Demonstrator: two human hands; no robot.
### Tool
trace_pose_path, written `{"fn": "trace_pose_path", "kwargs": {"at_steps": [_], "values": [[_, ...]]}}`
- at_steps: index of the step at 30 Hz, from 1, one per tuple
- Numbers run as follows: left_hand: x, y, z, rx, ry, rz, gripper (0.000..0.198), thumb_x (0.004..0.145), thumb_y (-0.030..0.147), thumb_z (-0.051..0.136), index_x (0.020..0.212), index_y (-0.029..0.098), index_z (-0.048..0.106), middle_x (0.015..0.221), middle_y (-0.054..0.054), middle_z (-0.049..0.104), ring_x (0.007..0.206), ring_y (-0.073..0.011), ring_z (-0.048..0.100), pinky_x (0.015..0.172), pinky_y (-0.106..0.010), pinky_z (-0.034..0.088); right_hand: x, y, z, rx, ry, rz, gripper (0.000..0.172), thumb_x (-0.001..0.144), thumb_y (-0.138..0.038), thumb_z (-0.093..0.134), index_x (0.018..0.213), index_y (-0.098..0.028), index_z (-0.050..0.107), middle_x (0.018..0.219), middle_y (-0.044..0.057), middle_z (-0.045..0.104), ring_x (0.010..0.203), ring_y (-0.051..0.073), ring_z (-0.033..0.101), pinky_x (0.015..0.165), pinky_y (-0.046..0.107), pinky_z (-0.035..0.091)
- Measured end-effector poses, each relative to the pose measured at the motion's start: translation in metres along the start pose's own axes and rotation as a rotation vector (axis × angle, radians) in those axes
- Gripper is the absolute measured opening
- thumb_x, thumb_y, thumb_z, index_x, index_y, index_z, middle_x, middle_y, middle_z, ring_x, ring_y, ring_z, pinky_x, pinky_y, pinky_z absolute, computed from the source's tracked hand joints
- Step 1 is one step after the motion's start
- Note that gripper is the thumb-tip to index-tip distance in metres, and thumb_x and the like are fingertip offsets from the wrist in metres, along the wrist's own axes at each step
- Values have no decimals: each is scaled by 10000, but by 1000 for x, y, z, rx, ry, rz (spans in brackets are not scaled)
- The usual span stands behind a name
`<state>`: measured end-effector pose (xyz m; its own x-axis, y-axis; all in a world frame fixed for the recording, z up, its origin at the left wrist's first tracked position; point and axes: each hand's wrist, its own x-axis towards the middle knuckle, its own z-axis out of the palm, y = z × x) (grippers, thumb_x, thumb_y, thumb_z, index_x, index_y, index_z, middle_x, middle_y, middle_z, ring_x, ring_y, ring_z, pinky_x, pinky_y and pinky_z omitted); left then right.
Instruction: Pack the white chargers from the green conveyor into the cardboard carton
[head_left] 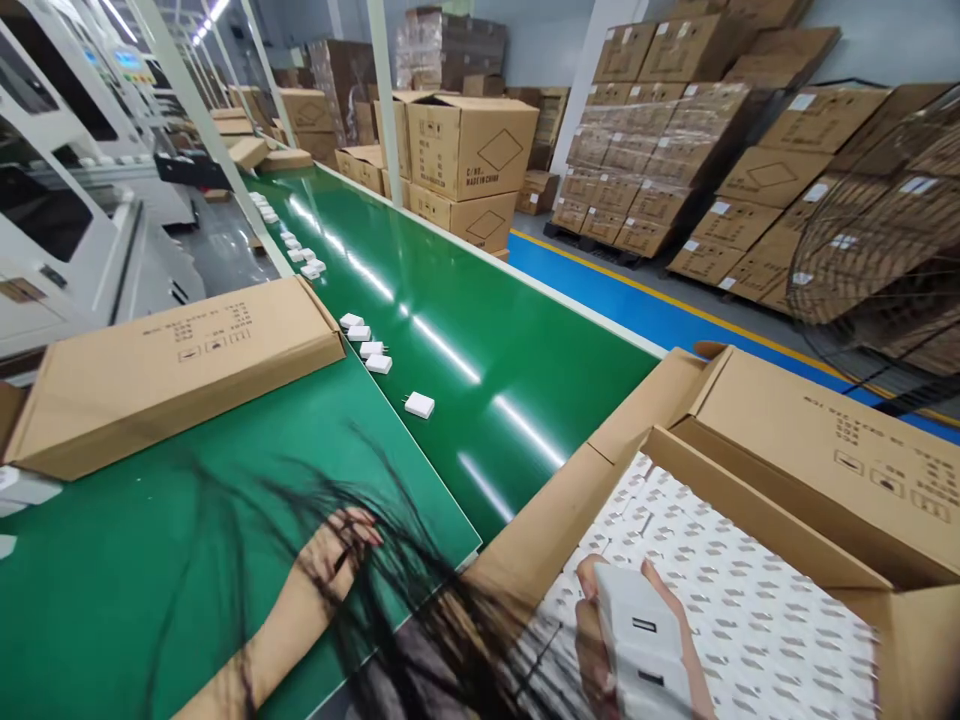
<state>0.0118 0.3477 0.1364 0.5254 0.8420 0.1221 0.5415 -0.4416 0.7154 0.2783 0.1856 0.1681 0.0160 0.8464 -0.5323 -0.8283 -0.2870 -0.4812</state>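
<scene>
My left hand point(334, 555) is above the green side table point(225, 520), its fingers curled together and no object showing in them. Loose strands of dark hair partly cover it. My right hand point(592, 640) grips white USB chargers point(646, 640) between thumb and fingers, two USB ports facing up. It is over an open carton point(765, 520) filled with rows of white chargers point(720, 570), their metal prongs upward. Several loose white chargers lie on the green conveyor belt point(465, 300); the nearest charger point(419, 404) is apart from the others.
A long closed carton point(180, 360) lies across the side table's far end. White pieces point(26, 490) are at the left edge. Beyond the belt stand stacked cartons point(472, 150) and wrapped pallets point(637, 140). A fan guard point(877, 240) is at right, machines point(60, 180) at left.
</scene>
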Motion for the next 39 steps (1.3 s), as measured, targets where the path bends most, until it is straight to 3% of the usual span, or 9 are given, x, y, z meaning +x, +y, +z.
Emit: {"fn": "trace_pose_path", "kwargs": {"at_steps": [3, 16, 25, 30, 36, 39], "values": [[1, 3, -2, 30, 26, 10, 285, 847, 265, 424, 713, 231, 674, 906, -57, 695, 832, -190, 671, 751, -286, 570, 2, 2, -13, 30, -96, -42, 549, 753, -773, 401, 742, -268, 615, 416, 1, 580, 279, 178, 523, 250, 238, 402], [2, 5, -4, 108, 39, 71, 303, 865, 268, 412, 746, 236, 690, 920, -43, 696, 845, -169, 683, 783, -250, 560, 2, 7, -21, 60, -92, -47, 583, 759, -784, 374, 767, -253, 615, 446, 4, 610, 293, 180, 555, 263, 220, 395], [1, 4, -9, 78, -10, 54, 260, 857, 256, 436, 776, 243, 683, 1005, -44, 683, 923, -185, 664, 900, -287, 525, -5, 4, 4, 30, 64, -90, 542, 733, -768, 473, 700, -239, 587, 398, -26, 566, 231, 139, 472, 225, 180, 314], [1, 6, -7, 63, 21, 39, 257, 858, 272, 435, 776, 239, 677, 994, -42, 677, 912, -185, 660, 909, -296, 517, -9, 4, 20, 72, 120, -147, 527, 802, -717, 444, 688, -225, 595, 388, -31, 542, 231, 110, 456, 246, 153, 319], [-1, 1, -8, 95, 5, 45, 271, 859, 291, 433, 753, 239, 677, 947, -35, 680, 859, -179, 669, 771, -260, 542, -8, 4, 21, 67, 144, -136, 511, 793, -699, 473, 687, -214, 596, 396, -23, 546, 228, 116, 462, 237, 154, 316], [13, 9, -9, 110, -10, 8, 300, 878, 284, 386, 755, 223, 653, 903, -36, 680, 840, -180, 663, 760, -273, 537, -8, 2, 21, 67, 181, -136, 480, 794, -672, 503, 698, -211, 597, 400, -32, 536, 240, 100, 452, 247, 140, 316]]}}
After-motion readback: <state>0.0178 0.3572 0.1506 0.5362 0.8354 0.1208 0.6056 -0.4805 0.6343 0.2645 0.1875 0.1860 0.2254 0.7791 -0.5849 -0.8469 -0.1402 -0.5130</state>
